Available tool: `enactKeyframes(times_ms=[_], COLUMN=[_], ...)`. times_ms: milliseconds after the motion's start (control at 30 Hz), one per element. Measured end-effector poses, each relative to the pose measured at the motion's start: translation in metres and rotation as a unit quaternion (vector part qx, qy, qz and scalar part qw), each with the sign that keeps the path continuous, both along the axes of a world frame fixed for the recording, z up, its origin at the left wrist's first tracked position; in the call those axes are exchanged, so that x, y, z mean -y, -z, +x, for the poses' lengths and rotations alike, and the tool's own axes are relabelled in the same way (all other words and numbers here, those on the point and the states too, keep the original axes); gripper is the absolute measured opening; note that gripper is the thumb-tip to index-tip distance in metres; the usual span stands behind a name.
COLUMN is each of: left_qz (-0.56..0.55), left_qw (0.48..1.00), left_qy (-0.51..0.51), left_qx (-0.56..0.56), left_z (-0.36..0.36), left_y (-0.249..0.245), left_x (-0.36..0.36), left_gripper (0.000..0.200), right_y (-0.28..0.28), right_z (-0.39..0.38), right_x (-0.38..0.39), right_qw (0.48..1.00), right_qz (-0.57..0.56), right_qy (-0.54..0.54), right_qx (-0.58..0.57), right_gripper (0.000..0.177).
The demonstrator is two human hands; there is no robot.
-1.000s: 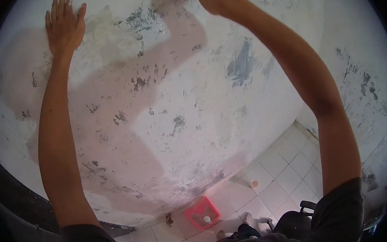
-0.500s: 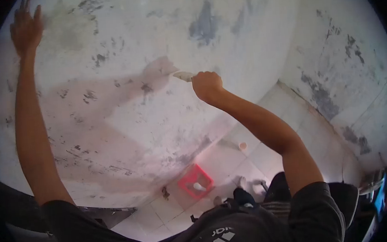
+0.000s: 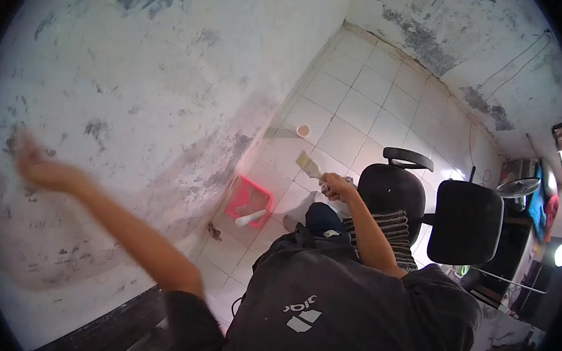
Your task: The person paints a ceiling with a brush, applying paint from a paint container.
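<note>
My right hand [image 3: 339,187] is closed around the handle of a flat paintbrush [image 3: 308,165], its pale bristles pointing up and away over the floor tiles. In front of the patchy white wall [image 3: 149,93], my left hand [image 3: 39,165] is smeared by motion, so its fingers do not show clearly. Grey and dark scuffed patches mark the wall around that hand.
A pink-red basket [image 3: 266,198] stands on the tiled floor [image 3: 347,91] by the wall, with a white object [image 3: 250,218] across it. Beyond the brush is a small cup [image 3: 302,130]. On my right are a black office chair [image 3: 464,222] and a fan [image 3: 518,188].
My right hand has come away from the wall with the brush, down toward my body. My left hand has dropped lower along the wall. The view has swung to the right and downward.
</note>
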State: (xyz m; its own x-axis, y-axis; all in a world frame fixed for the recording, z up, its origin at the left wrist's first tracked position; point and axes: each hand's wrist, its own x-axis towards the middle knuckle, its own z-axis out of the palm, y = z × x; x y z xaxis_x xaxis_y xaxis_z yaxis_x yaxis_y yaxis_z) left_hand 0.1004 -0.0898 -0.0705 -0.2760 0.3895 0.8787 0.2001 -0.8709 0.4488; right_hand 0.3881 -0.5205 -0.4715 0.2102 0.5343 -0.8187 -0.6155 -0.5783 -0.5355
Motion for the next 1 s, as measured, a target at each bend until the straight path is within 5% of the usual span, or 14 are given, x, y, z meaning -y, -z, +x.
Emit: enactKeyframes(times_ms=[33,67,100,133,200,333,433,500,600,667,833,1000], left_qz=[-0.033,-0.083,-0.056,-0.173,-0.361,-0.433,-0.490,-0.527,-0.452,-0.470,-0.406,-0.375], left_qw=[0.997,0.990,0.957,0.948,0.878,0.793,0.709,0.604,0.561,0.514,0.453,0.466], left_qy=[-0.052,0.009,-0.003,0.169,0.232,0.277,0.336,0.350,0.300,0.298,0.194,0.180], left_qx=[-0.045,-0.110,-0.285,-0.209,-0.210,-0.327,-0.380,-0.485,-0.626,-0.652,-0.770,-0.781], left_z=[0.046,0.083,0.117,0.151,0.187,0.228,0.249,0.266,0.290,0.318,0.381,0.418], left_y=[0.074,0.144,0.199,0.263,0.367,0.504,0.634,0.720,0.839,0.875,0.944,1.004], left_x=[0.024,0.047,0.081,0.115,0.161,0.196,0.197,0.184,0.167,0.153,0.131,0.124], left_gripper=[0.033,0.032,0.031,0.029,0.023,0.020,0.027,0.040,0.054,0.065,0.084,0.100], right_y=[0.017,0.031,0.034,0.041,0.066,0.161,0.255,0.321,0.413,0.481,0.539,0.548], right_z=[-0.001,0.005,0.011,0.019,0.034,0.086,0.123,0.153,0.191,0.207,0.241,0.264], right_x=[0.009,0.015,0.014,0.012,0.011,-0.014,-0.042,-0.067,-0.098,-0.111,-0.151,-0.176], right_qw=[1.000,0.999,0.998,0.993,0.988,0.990,0.990,0.989,0.979,0.864,0.840,0.816], right_qz=[0.013,0.028,0.022,0.015,0.066,0.047,-0.007,-0.007,-0.060,-0.084,-0.125,-0.197], right_qy=[0.001,0.002,0.059,0.114,0.141,0.133,0.070,0.079,0.018,-0.125,-0.199,-0.256], right_qx=[0.021,0.045,0.008,-0.028,-0.007,-0.003,0.121,0.123,0.195,0.481,0.488,0.480], right_gripper=[0.022,0.023,0.022,0.021,0.024,0.026,0.022,0.017,0.019,0.027,0.032,0.036])
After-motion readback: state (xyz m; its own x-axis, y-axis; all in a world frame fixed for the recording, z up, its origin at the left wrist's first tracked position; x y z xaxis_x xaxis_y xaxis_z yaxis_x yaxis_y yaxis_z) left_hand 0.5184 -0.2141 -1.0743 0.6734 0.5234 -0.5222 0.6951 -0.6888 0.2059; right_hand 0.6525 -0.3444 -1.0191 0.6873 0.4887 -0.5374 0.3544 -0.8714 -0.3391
